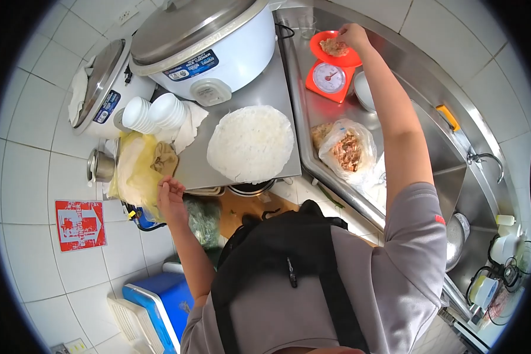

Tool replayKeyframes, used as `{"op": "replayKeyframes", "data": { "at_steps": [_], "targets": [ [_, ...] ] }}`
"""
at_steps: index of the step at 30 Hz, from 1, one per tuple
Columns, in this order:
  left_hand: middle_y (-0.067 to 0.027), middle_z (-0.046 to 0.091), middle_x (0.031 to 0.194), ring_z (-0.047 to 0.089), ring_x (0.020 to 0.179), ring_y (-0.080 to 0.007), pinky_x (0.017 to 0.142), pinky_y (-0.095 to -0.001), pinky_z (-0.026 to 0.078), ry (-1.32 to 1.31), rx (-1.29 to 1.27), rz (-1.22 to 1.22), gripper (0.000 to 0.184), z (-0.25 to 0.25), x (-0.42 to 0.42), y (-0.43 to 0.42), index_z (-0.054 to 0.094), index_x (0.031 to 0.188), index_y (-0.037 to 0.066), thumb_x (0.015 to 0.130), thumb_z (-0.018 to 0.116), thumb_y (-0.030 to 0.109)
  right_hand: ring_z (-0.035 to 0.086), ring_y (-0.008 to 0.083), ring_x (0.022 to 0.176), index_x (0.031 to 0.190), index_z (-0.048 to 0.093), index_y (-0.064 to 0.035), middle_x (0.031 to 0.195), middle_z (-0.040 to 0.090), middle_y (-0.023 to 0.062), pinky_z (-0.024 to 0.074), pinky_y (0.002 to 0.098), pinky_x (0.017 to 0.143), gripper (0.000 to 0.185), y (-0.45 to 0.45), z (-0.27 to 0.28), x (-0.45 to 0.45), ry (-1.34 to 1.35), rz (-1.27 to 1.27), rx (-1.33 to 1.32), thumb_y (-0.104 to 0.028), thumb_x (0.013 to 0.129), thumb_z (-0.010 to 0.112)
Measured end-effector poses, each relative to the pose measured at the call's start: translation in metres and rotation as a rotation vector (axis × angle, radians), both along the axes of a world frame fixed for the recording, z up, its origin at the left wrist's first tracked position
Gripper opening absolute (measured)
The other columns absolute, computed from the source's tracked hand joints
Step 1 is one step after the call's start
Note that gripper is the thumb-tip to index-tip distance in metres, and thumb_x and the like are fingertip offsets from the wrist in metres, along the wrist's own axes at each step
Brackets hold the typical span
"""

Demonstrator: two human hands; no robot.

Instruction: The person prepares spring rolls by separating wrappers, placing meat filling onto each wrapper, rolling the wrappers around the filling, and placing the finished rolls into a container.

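Note:
My right hand [354, 36] is stretched out to the red kitchen scale [329, 79]. Its bent fingertips are closed at the clump of chopped meat [333, 47] on the scale's red plate [352, 59]. Below the scale sits a clear plastic bag [367, 141] with brownish-red meat pieces [347, 152] showing in its mouth. My left hand [171, 196] is by the yellow plastic bag [137, 159], fingers loosely curled and apart, with nothing visible in them. Between my hands, a round white sheet or stack of wrappers [251, 144] lies on the steel table.
A large rice cooker [242, 50] stands behind the white round, another cooker [115, 88] to its left. White cup stacks [168, 111] stand near the yellow bag. A metal bowl [364, 91] touches the scale's right side. The sink faucet [487, 158] is at right, a blue cooler [159, 307] lower left.

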State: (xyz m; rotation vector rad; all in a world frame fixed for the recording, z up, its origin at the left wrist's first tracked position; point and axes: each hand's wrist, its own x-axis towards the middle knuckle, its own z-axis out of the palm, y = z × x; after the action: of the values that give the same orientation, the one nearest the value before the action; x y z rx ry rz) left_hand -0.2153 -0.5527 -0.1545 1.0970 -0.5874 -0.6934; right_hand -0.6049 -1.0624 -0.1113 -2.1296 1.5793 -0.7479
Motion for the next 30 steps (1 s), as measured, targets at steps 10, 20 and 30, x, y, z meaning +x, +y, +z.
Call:
{"op": "replayKeyframes", "data": {
  "at_steps": [10, 20, 30],
  "targets": [
    [-0.0038, 0.057, 0.089, 0.053, 0.081, -0.0134, 0.074, -0.0282, 0.045, 0.086, -0.08, 0.03, 0.024, 0.002, 0.009, -0.002, 0.054, 0.109, 0.003, 0.093, 0.05, 0.02, 0.063, 0.0155, 0.058, 0.073, 0.066, 0.0021, 0.068, 0.065, 0.0102, 0.053, 0.0264, 0.057, 0.025, -0.01, 0.011, -0.008, -0.515, 0.006, 0.153, -0.022, 0.08, 0.069],
    [-0.0046, 0.056, 0.089, 0.054, 0.081, -0.0143, 0.075, -0.0282, 0.045, 0.011, -0.067, -0.049, 0.024, 0.012, -0.013, -0.024, 0.054, 0.108, 0.001, 0.093, 0.049, 0.019, 0.06, 0.0148, 0.058, 0.08, 0.068, -0.0005, 0.068, 0.064, 0.0073, 0.0497, 0.0283, 0.056, 0.01, -0.011, 0.006, -0.003, -0.409, -0.008, 0.201, -0.008, 0.075, 0.064],
    [-0.0043, 0.056, 0.088, 0.053, 0.078, -0.0137, 0.072, -0.0269, 0.044, 0.025, -0.062, 0.042, 0.023, 0.015, -0.009, -0.009, 0.054, 0.107, 0.001, 0.093, 0.048, 0.019, 0.062, 0.0201, 0.072, 0.107, 0.062, -0.0033, 0.083, 0.067, 0.0108, 0.0506, 0.0346, 0.065, 0.045, -0.033, -0.026, 0.012, 0.028, 0.224, 0.213, -0.022, 0.068, 0.075]
  ]
}}
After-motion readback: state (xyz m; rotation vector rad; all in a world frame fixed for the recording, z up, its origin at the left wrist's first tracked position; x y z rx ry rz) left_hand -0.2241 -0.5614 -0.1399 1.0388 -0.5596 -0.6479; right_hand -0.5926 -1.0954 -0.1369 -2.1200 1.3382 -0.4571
